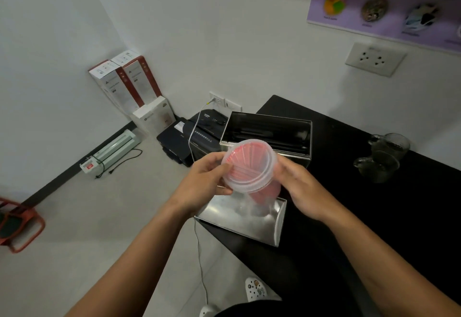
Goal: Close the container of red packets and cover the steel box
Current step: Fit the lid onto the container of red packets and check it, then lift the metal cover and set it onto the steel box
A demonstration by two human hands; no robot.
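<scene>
Now both hands' fingers wrap container (pixel 252 167) of red packets: left hand (pixel 207 179), right hand (pixel 299 187).

Open rectangular steel box (pixel 268 133) stands at the black countertop's (pixel 374 217) left rear; its flat steel lid (pixel 244 219) lies near the front edge. Two clear glass jugs (pixel 381 157) occupy the right rear. Countertop between lid and jugs is unobstructed.
</scene>
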